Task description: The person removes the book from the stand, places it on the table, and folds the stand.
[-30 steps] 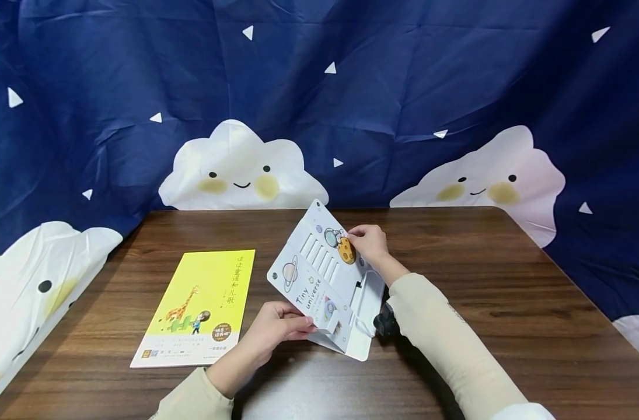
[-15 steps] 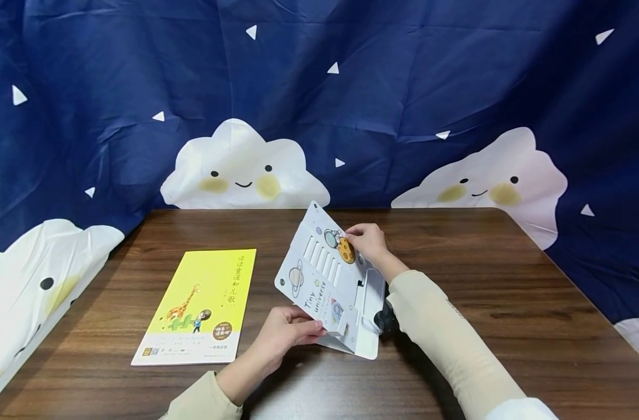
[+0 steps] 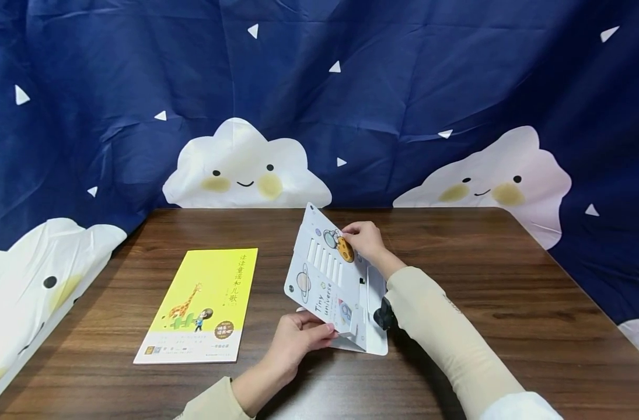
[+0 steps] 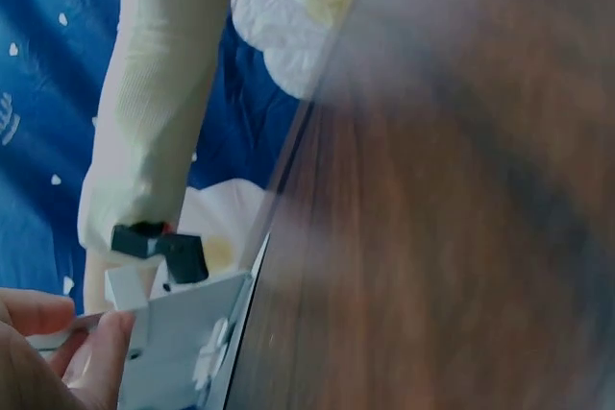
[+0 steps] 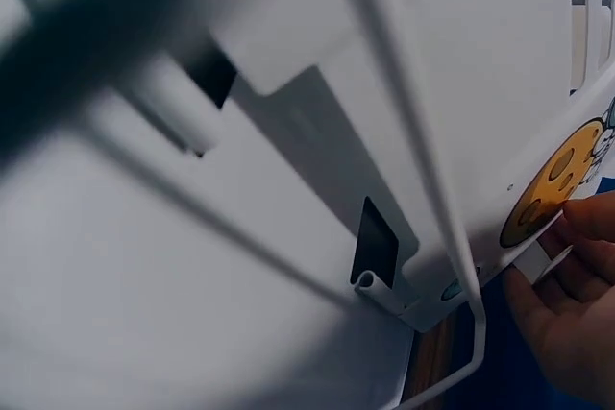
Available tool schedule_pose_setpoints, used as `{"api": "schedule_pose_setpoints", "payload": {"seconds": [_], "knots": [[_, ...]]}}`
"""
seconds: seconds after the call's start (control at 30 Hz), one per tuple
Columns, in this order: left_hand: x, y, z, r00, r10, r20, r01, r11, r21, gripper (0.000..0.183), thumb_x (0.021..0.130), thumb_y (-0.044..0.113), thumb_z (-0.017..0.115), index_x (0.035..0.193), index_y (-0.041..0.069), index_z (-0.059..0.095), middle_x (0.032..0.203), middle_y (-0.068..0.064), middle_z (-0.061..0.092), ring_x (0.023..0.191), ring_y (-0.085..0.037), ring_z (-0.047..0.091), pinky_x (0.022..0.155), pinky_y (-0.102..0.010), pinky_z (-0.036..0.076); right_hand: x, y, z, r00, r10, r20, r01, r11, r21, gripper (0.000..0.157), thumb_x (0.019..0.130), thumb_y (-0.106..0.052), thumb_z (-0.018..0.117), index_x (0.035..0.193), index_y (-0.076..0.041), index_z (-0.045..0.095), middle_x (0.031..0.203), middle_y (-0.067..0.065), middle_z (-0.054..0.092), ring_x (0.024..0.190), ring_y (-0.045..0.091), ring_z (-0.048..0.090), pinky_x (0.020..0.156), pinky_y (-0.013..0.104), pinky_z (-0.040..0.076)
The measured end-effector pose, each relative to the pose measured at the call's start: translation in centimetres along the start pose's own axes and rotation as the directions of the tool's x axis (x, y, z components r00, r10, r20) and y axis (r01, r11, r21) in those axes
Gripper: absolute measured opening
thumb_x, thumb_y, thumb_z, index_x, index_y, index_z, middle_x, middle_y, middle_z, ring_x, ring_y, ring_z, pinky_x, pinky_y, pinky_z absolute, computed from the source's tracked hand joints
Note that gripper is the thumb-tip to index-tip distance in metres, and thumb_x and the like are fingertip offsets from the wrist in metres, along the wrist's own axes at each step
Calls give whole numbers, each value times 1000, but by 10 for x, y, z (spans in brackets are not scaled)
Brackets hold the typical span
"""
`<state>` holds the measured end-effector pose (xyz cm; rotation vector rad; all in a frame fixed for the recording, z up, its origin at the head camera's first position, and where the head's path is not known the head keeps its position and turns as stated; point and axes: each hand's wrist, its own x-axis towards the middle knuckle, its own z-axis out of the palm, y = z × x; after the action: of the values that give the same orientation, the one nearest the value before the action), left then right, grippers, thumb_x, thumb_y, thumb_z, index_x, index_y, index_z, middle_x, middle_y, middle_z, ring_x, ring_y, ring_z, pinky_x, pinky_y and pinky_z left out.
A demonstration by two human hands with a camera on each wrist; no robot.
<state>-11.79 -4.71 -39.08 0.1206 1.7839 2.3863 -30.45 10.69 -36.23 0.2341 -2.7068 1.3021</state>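
A white folding book stand (image 3: 327,274), printed "Tiny universe" with a planet and an astronaut, is held tilted over the table between both hands. My left hand (image 3: 298,344) pinches its lower front edge, and the left wrist view shows thumb and fingers (image 4: 106,357) on that edge. On the far right edge, beside the orange moon print, my right hand (image 3: 365,240) pinches the panel. A white wire support (image 5: 423,132) crosses between the panel and the base plate in the right wrist view. Part of the base is hidden behind the panel.
A yellow book (image 3: 203,291) with a giraffe on its cover lies flat on the wooden table (image 3: 482,280), left of the stand. The black wrist camera (image 3: 384,315) sits close to the stand's right side. A blue curtain (image 3: 361,105) with clouds hangs behind.
The stand's printed panel has turned and its lower left corner has swung right. My left hand has moved right with it; my right hand stays at nearly the same spot.
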Motion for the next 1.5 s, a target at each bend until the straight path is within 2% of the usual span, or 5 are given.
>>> {"api": "schedule_pose_setpoints", "payload": {"seconds": [0.3,0.73,1.13,1.37,1.5], "knots": [[11,-39,-3,998,-25,-65,20,997,-77,28,68,7,70,90,-8,60,77,-16,63,71,-22,62,65,-34,49,4,-1,4,998,30,46,-33,998,61,13,79,-8,60,87,-1,66,88,10,61,76,19,50,63,25,42],[-3,-24,22,990,90,-112,-92,996,-7,27,74,6,65,90,-15,58,75,-16,63,68,-17,62,62,-31,49,8,-4,8,991,66,115,-77,992,99,14,81,-8,58,91,-3,65,94,8,59,80,19,49,65,25,41],[-10,-9,40,985,24,-170,-19,999,30,24,73,2,65,89,-14,60,75,-18,63,67,-17,61,63,-35,50,7,-8,13,989,37,141,-54,992,117,14,81,-7,57,92,-2,65,96,9,59,84,20,47,67,25,41],[8,-48,32,986,52,-159,-47,998,39,20,72,11,69,85,-4,64,73,-10,64,68,-18,62,60,-31,50,8,-10,15,987,30,158,-49,992,115,14,81,-6,57,91,-2,65,95,9,59,82,19,48,66,25,41],[11,-55,33,986,71,-150,-69,997,20,22,71,12,70,86,-4,64,73,-11,64,68,-20,62,59,-31,50,9,-10,12,982,8,189,-27,995,101,14,81,-6,57,92,-2,65,96,9,59,84,19,48,68,25,41]]}}
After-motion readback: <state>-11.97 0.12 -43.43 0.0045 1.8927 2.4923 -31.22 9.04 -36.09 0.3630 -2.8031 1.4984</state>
